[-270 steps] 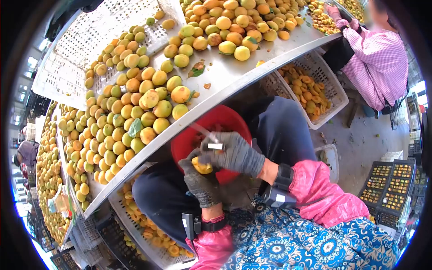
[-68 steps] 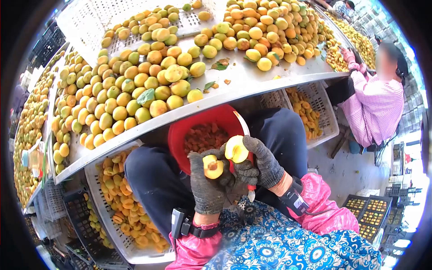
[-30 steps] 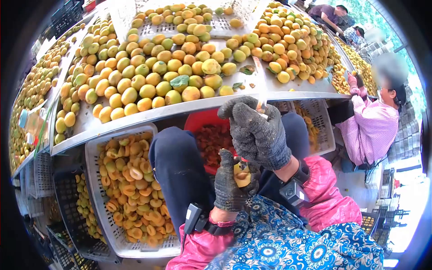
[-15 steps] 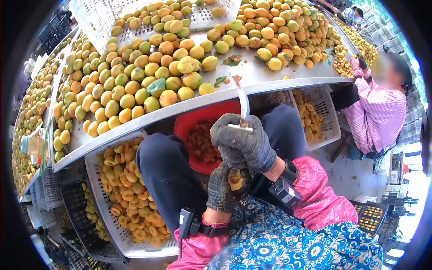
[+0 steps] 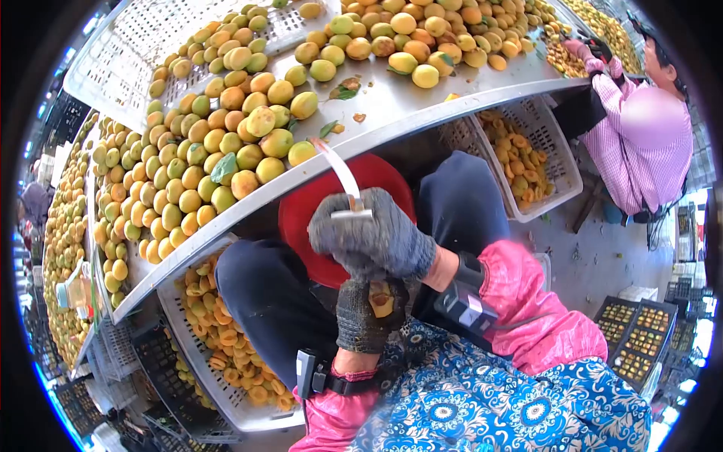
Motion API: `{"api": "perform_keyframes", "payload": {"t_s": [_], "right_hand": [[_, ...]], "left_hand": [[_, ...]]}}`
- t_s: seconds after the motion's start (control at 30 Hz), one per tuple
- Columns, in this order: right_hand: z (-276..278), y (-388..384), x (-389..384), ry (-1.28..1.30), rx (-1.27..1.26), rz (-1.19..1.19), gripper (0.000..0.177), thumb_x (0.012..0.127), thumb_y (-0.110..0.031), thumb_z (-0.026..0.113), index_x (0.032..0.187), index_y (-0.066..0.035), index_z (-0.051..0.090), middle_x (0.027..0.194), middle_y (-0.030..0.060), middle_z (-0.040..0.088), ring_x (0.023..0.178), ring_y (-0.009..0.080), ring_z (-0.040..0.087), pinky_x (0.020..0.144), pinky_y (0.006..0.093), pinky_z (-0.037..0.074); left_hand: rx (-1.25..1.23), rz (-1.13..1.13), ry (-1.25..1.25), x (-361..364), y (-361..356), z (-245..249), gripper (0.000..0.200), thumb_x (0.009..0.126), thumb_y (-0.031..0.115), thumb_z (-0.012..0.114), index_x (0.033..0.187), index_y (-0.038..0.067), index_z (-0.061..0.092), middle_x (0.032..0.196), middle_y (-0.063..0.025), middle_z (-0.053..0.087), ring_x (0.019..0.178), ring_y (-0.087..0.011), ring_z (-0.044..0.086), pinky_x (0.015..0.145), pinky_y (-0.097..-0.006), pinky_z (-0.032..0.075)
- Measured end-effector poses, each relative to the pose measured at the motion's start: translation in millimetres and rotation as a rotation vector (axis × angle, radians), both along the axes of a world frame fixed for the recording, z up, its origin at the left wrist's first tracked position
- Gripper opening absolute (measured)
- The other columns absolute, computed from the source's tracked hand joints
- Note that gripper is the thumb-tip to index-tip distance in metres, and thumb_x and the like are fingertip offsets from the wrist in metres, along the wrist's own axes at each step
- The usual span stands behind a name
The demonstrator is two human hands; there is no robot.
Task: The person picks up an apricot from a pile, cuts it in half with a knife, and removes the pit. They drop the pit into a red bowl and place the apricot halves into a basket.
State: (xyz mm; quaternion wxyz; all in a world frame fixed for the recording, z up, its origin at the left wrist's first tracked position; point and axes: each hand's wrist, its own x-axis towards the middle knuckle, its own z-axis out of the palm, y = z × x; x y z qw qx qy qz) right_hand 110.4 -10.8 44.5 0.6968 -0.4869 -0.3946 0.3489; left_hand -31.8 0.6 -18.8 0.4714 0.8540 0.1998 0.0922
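My right hand (image 5: 376, 235), in a dark grey glove, is closed round a curved knife (image 5: 344, 175), whose blade points up and to the left. Just below it, my left hand (image 5: 369, 316), also gloved, holds a piece of yellow-orange fruit (image 5: 381, 300) with a brownish part showing. The two hands touch or nearly touch. Behind them, between the knees, is a red basin (image 5: 297, 226), its contents mostly hidden by my right hand.
Whole fruits (image 5: 192, 177) lie on a metal table (image 5: 422, 105) with a white crate (image 5: 105, 83). White crates of fruit halves stand at left (image 5: 218, 399) and right (image 5: 561, 192). A person in pink (image 5: 640, 151) works at the right.
The view has shifted, so the table edge looks more tilted. Both hands stay close together, with the knife and the fruit still held. My right hand now covers more of the basin.
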Motion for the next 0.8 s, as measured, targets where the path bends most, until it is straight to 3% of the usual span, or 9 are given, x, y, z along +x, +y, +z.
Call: {"api": "perform_keyframes", "payload": {"t_s": [0.07,0.17,0.3,0.37,0.5,0.57,0.6,0.73,0.8], "right_hand": [[3,-11,10,0.479,-0.27,0.109,0.016,0.088,-0.019,0.061,0.084,-0.004,0.063,0.062,0.0022,0.057,0.048,0.0085,0.054,0.04,0.0224,0.041],[-12,-11,10,0.597,-0.228,0.023,0.021,0.09,-0.025,0.06,0.085,-0.005,0.062,0.057,0.0007,0.053,0.038,0.008,0.046,0.032,0.0206,0.032],[-17,-19,17,0.857,-0.24,0.018,0.024,0.092,-0.028,0.057,0.083,-0.007,0.059,0.053,-0.0016,0.046,0.036,0.0085,0.04,0.031,0.0216,0.03],[-21,-21,20,0.943,-0.23,0.027,0.023,0.092,-0.029,0.058,0.084,-0.007,0.059,0.053,-0.0043,0.042,0.036,0.0068,0.036,0.031,0.0213,0.027],[-20,-23,24,1.05,-0.16,0.053,0.023,0.092,-0.029,0.059,0.086,-0.007,0.06,0.054,-0.0059,0.043,0.037,0.0048,0.036,0.033,0.0201,0.028],[-10,-23,22,0.786,-0.168,-0.029,0.022,0.091,-0.028,0.06,0.087,-0.006,0.06,0.056,-0.0049,0.046,0.039,0.0047,0.039,0.034,0.0197,0.03],[-8,-22,19,0.523,-0.174,-0.103,0.022,0.091,-0.027,0.06,0.088,-0.005,0.061,0.058,-0.0039,0.049,0.04,0.0046,0.042,0.036,0.0193,0.033],[-24,-12,10,0.393,-0.114,-0.052,0.022,0.09,-0.026,0.061,0.088,-0.004,0.061,0.061,-0.0021,0.053,0.042,0.0049,0.046,0.038,0.0191,0.036],[-24,-10,19,0.513,-0.136,-0.123,0.022,0.089,-0.025,0.063,0.083,-0.004,0.062,0.055,-0.0004,0.05,0.04,0.0075,0.044,0.035,0.0222,0.034]], "left_hand": [[-0.292,0.133,-0.153,5,-4,7,0.033,0.077,0.014,0.067,0.108,0.007,0.059,0.087,-0.0056,0.067,0.078,-0.024,0.066,0.071,-0.0317,0.053],[-0.576,0.308,-0.112,9,-9,-7,0.038,0.074,0.016,0.071,0.109,0.006,0.059,0.081,-0.008,0.065,0.075,-0.0229,0.066,0.067,-0.0294,0.051],[-0.332,0.254,-0.043,13,-8,0,0.04,0.074,0.015,0.072,0.11,0.005,0.058,0.081,-0.0077,0.065,0.074,-0.0214,0.066,0.068,-0.0281,0.051],[0.095,0.16,-0.028,14,-4,0,0.036,0.076,0.01,0.068,0.111,0.005,0.059,0.085,-0.0052,0.066,0.075,-0.02,0.065,0.069,-0.0269,0.051],[-0.075,0.162,-0.032,24,-1,14,0.031,0.079,0.014,0.065,0.109,0.005,0.06,0.089,-0.0059,0.066,0.078,-0.0209,0.065,0.071,-0.0282,0.052],[-1.699,0.503,-0.198,24,6,3,0.036,0.089,0.016,0.058,0.123,0.003,0.054,0.1,-0.01,0.066,0.091,-0.0196,0.066,0.079,-0.0311,0.053],[-1.698,0.506,-0.199,22,7,-6,0.036,0.089,0.016,0.058,0.123,0.003,0.054,0.1,-0.01,0.066,0.091,-0.0196,0.066,0.079,-0.0311,0.053],[-1.227,0.511,-0.107,21,3,-8,0.031,0.093,0.012,0.049,0.122,0.001,0.054,0.103,-0.0103,0.065,0.091,-0.0184,0.065,0.078,-0.0296,0.054],[-0.536,0.343,-0.144,24,2,-6,0.026,0.085,0.024,0.06,0.101,0.004,0.059,0.086,-0.0063,0.066,0.075,-0.0202,0.065,0.065,-0.0298,0.053]]}}
